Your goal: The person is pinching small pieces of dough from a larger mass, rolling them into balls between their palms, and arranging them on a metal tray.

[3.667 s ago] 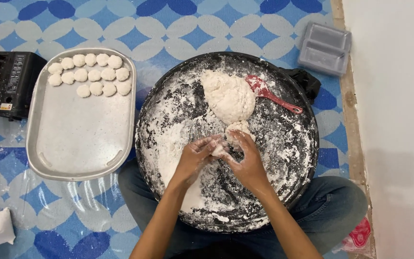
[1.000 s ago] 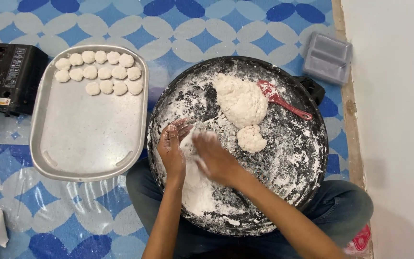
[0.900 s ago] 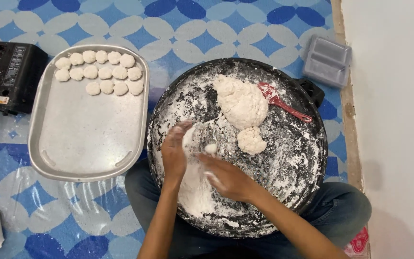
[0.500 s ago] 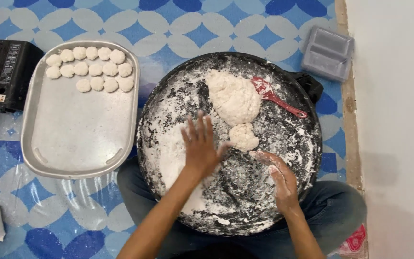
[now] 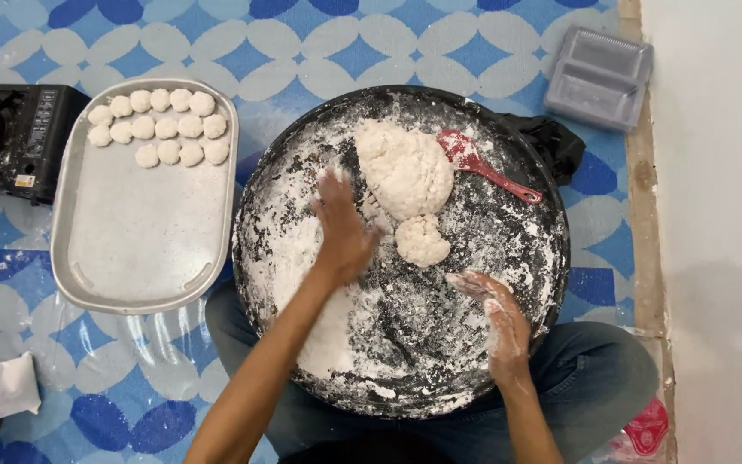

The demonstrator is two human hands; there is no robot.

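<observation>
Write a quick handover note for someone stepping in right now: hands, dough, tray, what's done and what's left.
Left hand: open, palm down on the floured pan, holding nothing.
Right hand: open, floury, empty, above the pan's near right side.
Big dough lump and small lump sit mid-pan; red spatula beside them.
Done: twelve dough balls at the tray's far end.
Left: both lumps unshaped.
</observation>
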